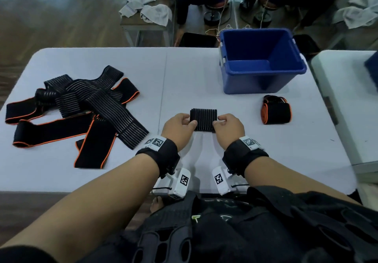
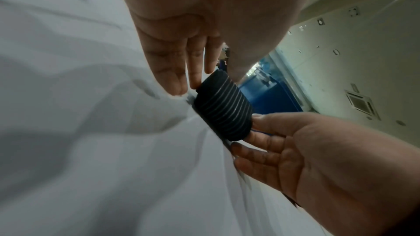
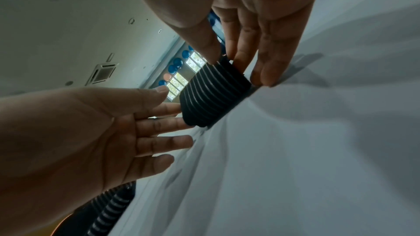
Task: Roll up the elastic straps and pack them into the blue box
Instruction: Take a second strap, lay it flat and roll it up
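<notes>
**benchwatcher:** Wrist cameras strapped on both arms are the closest thing to the lens, then the two hands right past them, meeting over a ribbed black roll [image 1: 203, 119] on the table [image 1: 184, 74]. My worry: that roll is springy elastic and nothing pins the loose end. If either side lets go early, I'd guess it pops open and it's back to square one.

**strapfan_22:** How are they actually holding it though?

**benchwatcher:** Left hand [image 1: 177, 125] has its thumb on top of the roll's left end, fingers [image 2: 195, 71] fairly straight and touching that end face. Right hand [image 1: 229, 126] mirrors it, thumb over the top edge, fingers [image 3: 245, 42] reaching down behind the right end. So both are pinching it lightly, neither is clenched. Looks more like steadying than a real squeeze, which is why I'd call it risky.

**strapfan_22:** And the box?

**benchwatcher:** Blue box [image 1: 263, 78] sits beyond the right hand, well apart from it, nothing visible inside. One orange-edged roll [image 1: 276, 109] lies just off to the right hand's outer side, not packed yet. Loose pile of straps [image 1: 77, 109] is out past the left hand. Carrying the roll one-handed over to the box is where I'd expect it to uncoil.
</notes>
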